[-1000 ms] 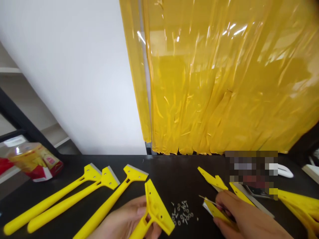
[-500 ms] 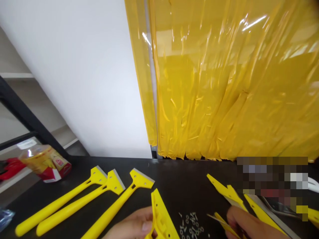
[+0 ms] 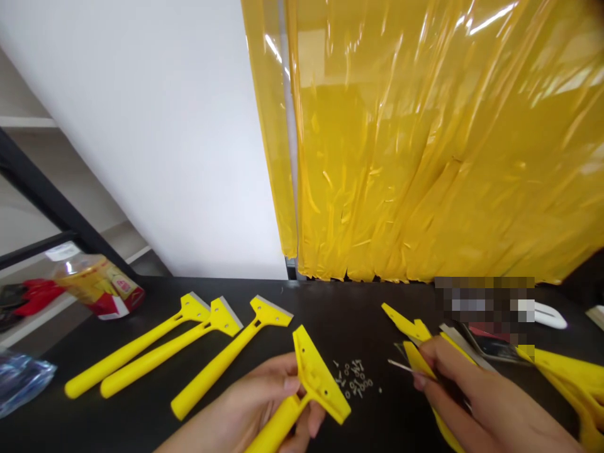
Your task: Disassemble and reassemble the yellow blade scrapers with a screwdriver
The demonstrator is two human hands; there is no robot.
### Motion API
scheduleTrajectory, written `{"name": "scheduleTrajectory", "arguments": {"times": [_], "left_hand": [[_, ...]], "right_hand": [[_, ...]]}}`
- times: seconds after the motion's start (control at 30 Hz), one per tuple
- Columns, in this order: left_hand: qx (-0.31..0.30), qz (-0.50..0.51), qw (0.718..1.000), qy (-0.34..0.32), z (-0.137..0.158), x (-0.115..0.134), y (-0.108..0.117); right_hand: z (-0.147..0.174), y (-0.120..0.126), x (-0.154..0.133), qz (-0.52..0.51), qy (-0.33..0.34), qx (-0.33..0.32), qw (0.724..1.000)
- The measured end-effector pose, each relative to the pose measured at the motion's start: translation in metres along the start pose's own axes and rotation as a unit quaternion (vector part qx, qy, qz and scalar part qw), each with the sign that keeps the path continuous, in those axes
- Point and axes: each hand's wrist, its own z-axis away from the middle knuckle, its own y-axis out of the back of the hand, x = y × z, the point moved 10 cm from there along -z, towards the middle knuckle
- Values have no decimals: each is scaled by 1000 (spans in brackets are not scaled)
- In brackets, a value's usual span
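Note:
My left hand (image 3: 267, 393) is closed around the neck of a yellow scraper (image 3: 318, 377), whose head is turned up with its screw holes showing and no blade visible. In my right hand (image 3: 476, 390) a thin screwdriver (image 3: 403, 365) is pinched between thumb and fingers, its tip pointing left. Part of its length is hidden by the fingers. Another yellow scraper part (image 3: 415, 358) lies under or against that hand; I cannot tell if it is held. Between the hands, small screws and nuts (image 3: 356, 380) are scattered on the black table (image 3: 340, 321).
On the left lie yellow scrapers with blades (image 3: 221, 362). A drink bottle (image 3: 101, 283) and a clear blue plastic wrapper (image 3: 23, 380) are further left. At right are more yellow scraper parts (image 3: 561, 371), a dark phone-like object (image 3: 495, 346) and a white mouse-like object (image 3: 550, 316). Yellow film (image 3: 401, 157) hangs behind.
The view has shifted, showing more of the table's near part. My left hand has raised the yellow scraper, so its neck and handle now show. The screwdriver in my right hand is more visible.

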Motion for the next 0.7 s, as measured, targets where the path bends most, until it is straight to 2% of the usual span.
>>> {"name": "scheduleTrajectory", "arguments": {"times": [0.1,0.2,0.3,0.47,0.63,0.7], "left_hand": [[-11,-1,1000,0,-1,-1,-2],[-1,-8,1000,-13,1,0,-5],[13,-16,1000,-16,5,-3,-9],[8,-35,999,-18,9,-6,-15],[15,-42,999,-11,9,-9,-15],[14,-45,999,-9,9,-10,-15]], "right_hand": [[-2,-9,-11,-83,-33,-67,994],[4,-32,-26,-161,-66,-186,967],[18,-52,-36,-143,-83,-276,947],[31,-64,-40,-73,-86,-306,945],[29,-61,-38,-43,-80,-276,957],[29,-60,-41,-63,-73,-279,956]]}}
